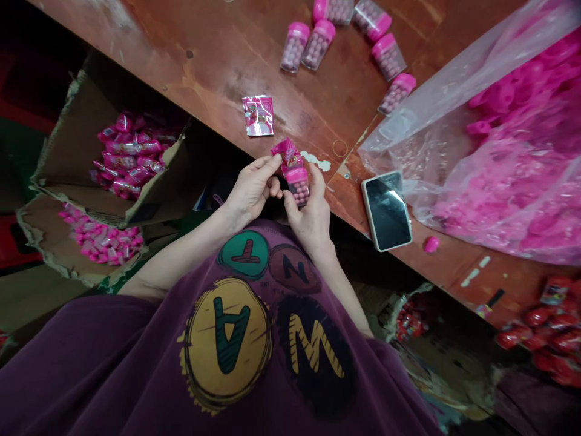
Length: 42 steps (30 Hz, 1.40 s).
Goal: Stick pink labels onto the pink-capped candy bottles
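At the table's front edge, my right hand is closed round a small clear candy jar with a pink lid and pink balls inside. My left hand pinches a shiny pink wrapper between thumb and finger. The wrapper sits right at the jar's lid; whether it covers part of the jar, I cannot tell. Flat on the table just beyond lies a pink printed sachet. Farther back are several similar jars with pink lids, some lying on their sides.
A clear plastic bag of pink parts spreads over the right side, near a phone and a pink piece. Left below the table, a cardboard box holds wrapped pink packs. Red packs are at far right.
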Available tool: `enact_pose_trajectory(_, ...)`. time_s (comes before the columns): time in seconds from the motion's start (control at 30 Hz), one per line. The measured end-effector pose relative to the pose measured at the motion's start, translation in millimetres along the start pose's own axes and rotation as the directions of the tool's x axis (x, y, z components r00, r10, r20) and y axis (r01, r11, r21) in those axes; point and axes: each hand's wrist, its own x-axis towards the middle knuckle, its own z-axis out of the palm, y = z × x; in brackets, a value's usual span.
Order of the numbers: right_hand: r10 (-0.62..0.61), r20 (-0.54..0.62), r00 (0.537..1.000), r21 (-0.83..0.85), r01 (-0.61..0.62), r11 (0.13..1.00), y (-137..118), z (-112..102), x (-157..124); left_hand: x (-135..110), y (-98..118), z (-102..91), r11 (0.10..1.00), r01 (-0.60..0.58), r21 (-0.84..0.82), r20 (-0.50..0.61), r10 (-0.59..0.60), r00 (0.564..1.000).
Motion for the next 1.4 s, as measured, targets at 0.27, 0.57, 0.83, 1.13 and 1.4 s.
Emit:
enact_pose_trajectory(0.27, 0.061, -0.001, 0.998, 0.208, -0.06, 0.976, -1, 6, 5, 0, 9, 3.9, 0.998, 0.069, 0.004, -0.054, -0.068, 0.996)
enact_pose_trajectory(0.57, -0.084, 0.034, 0.996, 0.086, 0.081, 0.993, 7, 9, 7, -7, 4, 0.8, 0.993, 0.098, 0.069, 0.068, -0.103, 0.992)
enact_pose_trajectory(0.83, 0.155, 0.154, 0.976, 0.42, -0.206, 0.884, -7, 8, 0, -6, 2, -7.1, 0.992, 0.103, 0.079, 0.151, -0.114, 0.982)
enact_pose_trajectory(1.13, 0.22, 0.202, 0.954, 0.518, -0.295, 0.803, -14, 8, -5, -11, -2, -3.3, 0.984, 0.169, 0.062, 0.174, -0.177, 0.969)
enact_pose_trajectory(1.4, 0.188, 0.211, 0.959, 0.475, -0.269, 0.838, -5, 10, -6, -13, 1, -11.1, 0.989, 0.148, 0.013, 0.183, -0.148, 0.972)
